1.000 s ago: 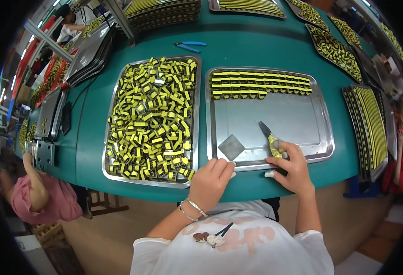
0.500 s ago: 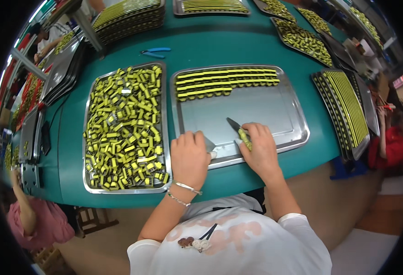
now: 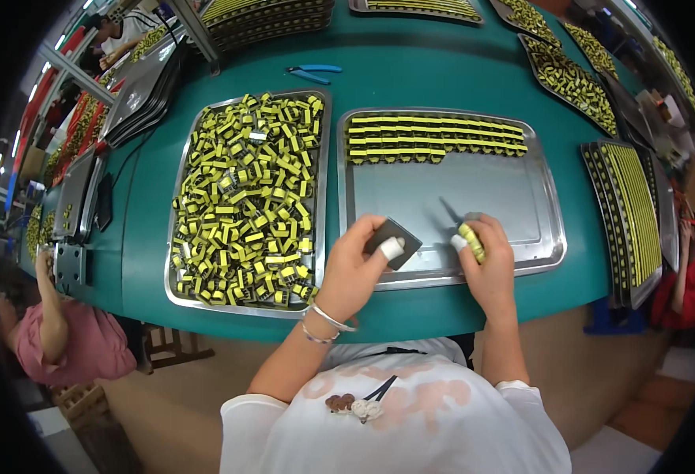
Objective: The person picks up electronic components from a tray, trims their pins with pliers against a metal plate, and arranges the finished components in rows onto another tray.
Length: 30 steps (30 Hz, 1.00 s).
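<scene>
Between the thumb and fingers of my left hand (image 3: 349, 276) is a dark, flat square plate (image 3: 405, 246), held tilted above the near edge of a metal tray (image 3: 513, 186). A white wrap covers that thumb. My right hand (image 3: 491, 272) is closed round the yellow-wrapped handle (image 3: 470, 242) of a knife-like tool, its narrow dark blade (image 3: 448, 210) smeared by motion and pointing away over the tray. The right thumb also has a white wrap. Along the tray's far side stand rows of small yellow-and-black components (image 3: 434, 134), the nearest row shorter than the others.
Left of it, another metal tray (image 3: 326, 150) holds a heap of loose yellow-and-black components (image 3: 244, 205). Blue-handled pliers (image 3: 314, 73) lie beyond. Stacked filled trays (image 3: 628, 213) stand at the right, more at the back. A person in pink (image 3: 75, 332) sits at the left.
My left hand has lifted and turned, so the plate's dark face now shows. The right hand still grips the tool, whose blade has swung more upright. The whole view has shifted.
</scene>
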Each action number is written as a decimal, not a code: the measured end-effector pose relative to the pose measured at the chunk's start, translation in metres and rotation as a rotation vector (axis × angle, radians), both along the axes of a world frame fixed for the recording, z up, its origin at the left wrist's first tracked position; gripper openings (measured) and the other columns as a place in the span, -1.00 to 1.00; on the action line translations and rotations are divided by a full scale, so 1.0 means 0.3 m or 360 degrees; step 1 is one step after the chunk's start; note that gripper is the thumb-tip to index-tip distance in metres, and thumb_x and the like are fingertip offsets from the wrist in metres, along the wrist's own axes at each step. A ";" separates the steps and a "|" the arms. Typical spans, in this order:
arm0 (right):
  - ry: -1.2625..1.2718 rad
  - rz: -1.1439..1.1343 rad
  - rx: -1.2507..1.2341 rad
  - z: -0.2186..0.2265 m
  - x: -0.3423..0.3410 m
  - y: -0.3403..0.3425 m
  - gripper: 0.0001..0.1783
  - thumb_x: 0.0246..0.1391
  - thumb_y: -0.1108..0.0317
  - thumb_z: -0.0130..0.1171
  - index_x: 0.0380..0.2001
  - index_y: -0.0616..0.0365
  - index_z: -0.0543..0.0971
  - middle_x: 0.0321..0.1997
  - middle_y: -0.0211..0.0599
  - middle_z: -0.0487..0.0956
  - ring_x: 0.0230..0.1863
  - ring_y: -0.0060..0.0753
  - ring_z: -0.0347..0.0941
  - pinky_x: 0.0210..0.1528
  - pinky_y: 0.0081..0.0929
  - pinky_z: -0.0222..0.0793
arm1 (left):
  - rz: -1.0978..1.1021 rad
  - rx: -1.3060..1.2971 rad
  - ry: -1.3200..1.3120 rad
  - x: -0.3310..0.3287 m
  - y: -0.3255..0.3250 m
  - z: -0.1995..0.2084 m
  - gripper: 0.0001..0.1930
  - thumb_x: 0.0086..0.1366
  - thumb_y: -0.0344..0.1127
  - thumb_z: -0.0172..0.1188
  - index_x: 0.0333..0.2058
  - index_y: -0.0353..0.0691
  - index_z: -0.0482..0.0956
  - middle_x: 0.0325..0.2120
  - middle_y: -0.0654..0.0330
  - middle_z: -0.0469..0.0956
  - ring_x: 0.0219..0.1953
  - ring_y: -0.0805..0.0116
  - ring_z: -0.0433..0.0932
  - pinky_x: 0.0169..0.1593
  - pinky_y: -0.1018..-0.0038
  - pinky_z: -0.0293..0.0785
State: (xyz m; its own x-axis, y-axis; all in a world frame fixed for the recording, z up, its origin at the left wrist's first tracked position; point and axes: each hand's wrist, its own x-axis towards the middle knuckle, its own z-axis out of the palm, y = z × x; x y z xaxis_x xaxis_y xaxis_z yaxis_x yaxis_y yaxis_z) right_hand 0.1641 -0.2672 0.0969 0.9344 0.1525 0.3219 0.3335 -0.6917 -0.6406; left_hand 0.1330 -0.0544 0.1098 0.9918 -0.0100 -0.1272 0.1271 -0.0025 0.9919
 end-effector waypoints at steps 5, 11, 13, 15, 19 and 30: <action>0.0544 0.0111 0.0820 0.027 -0.009 -0.011 -0.75 0.23 0.42 -0.09 -0.08 0.30 0.41 -0.18 -0.29 0.55 -0.26 -0.55 0.45 -0.20 -0.58 0.37 | -0.0026 -0.1505 0.0165 -0.028 0.030 0.009 -0.71 0.40 -0.18 -0.04 -0.02 -0.22 0.35 -0.25 0.27 0.42 -0.33 0.50 0.41 -0.30 0.57 0.39; 0.0584 0.0481 0.1199 0.060 -0.065 0.084 -0.73 0.26 0.25 -0.05 -0.09 0.20 0.35 -0.12 -0.26 0.49 -0.28 -0.65 0.37 -0.25 -0.67 0.31 | -0.0031 -0.2026 0.0336 -0.057 0.040 0.029 -0.35 0.37 0.23 -0.28 -0.03 -0.34 0.31 -0.24 0.17 0.34 -0.41 0.42 0.23 -0.40 0.56 0.22; 0.0732 0.0632 0.1235 0.069 -0.080 0.113 -0.68 0.25 0.20 -0.01 -0.09 0.22 0.33 -0.11 -0.26 0.46 -0.24 -0.64 0.37 -0.23 -0.65 0.31 | -0.0166 -0.2230 0.0256 -0.057 0.051 0.005 -0.27 0.33 0.30 -0.28 0.03 -0.36 0.29 -0.17 0.09 0.39 -0.34 0.34 0.32 -0.27 0.47 0.35; 0.0754 0.0643 0.1242 0.080 -0.089 0.132 -0.69 0.23 0.23 0.02 -0.10 0.23 0.33 -0.14 -0.27 0.47 -0.24 -0.62 0.38 -0.20 -0.63 0.33 | 0.0020 -0.2261 0.0317 -0.062 0.046 0.015 -0.21 0.31 0.33 -0.28 0.10 -0.38 0.24 -0.06 -0.02 0.41 -0.15 0.20 0.42 -0.02 0.30 0.40; 0.0597 0.0727 0.1114 0.077 -0.087 0.156 -0.72 0.17 0.37 0.06 -0.11 0.28 0.34 -0.23 -0.29 0.53 -0.28 -0.57 0.41 -0.19 -0.61 0.36 | -0.0090 -0.2517 0.0224 -0.058 0.060 -0.013 -0.15 0.31 0.37 -0.43 0.15 -0.40 0.19 0.03 -0.11 0.39 0.09 0.04 0.37 0.20 0.13 0.26; -0.0013 0.0818 0.0482 0.101 -0.033 0.191 -0.46 -0.45 0.63 0.20 -0.20 0.14 0.46 -0.09 -0.13 0.51 -0.21 -0.12 0.44 -0.15 -0.31 0.32 | -0.0166 -0.1622 0.0592 -0.052 0.075 0.020 -0.35 0.41 0.19 -0.39 0.25 -0.19 0.11 0.07 -0.02 0.38 0.09 0.18 0.43 0.15 0.31 0.39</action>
